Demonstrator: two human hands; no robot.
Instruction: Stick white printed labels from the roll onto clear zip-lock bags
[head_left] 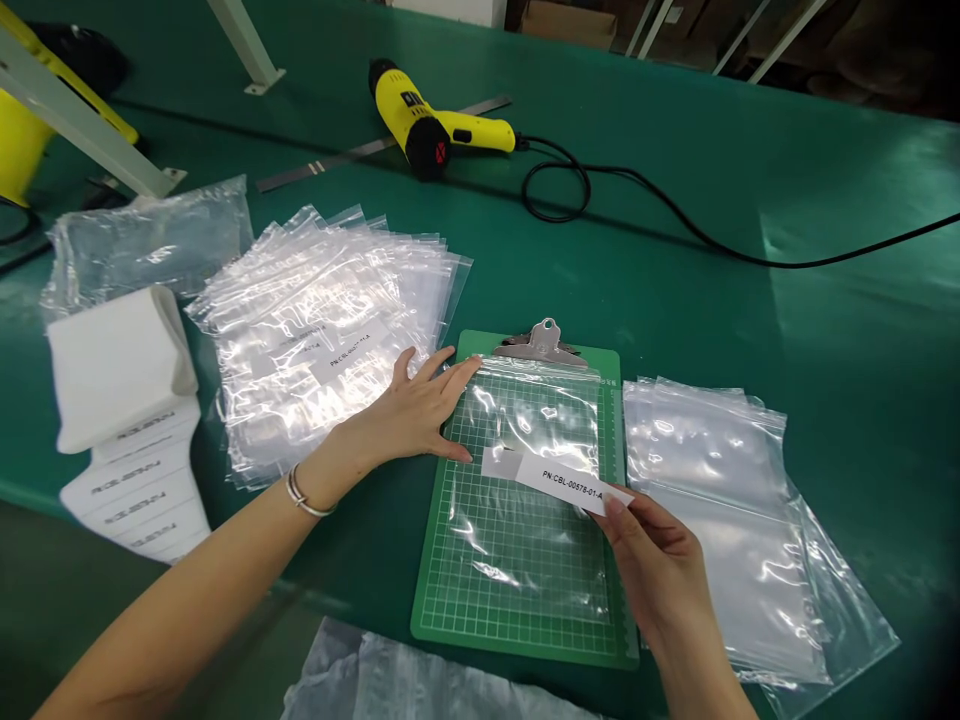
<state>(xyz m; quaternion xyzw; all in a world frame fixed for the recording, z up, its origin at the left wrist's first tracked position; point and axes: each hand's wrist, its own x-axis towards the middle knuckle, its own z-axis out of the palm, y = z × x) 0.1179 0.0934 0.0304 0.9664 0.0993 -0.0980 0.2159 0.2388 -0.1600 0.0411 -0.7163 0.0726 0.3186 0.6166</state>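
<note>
A clear zip bag lies on a green gridded clipboard with a metal clip at its far edge. My left hand rests at the bag's upper left corner, fingers spread, holding nothing. Between thumb and fingers of my right hand is the right end of a white printed label, held tilted over the middle of the bag. A paler rectangle shows at the label's left end. Fanned zip bags, some with labels, lie left of the clipboard; more bags are stacked to its right.
A roll of labels sits at the left, near a crumpled plastic bag. Farther back, a yellow heat gun lies across a metal ruler, its black cord running right. Metal legs stand at the back left.
</note>
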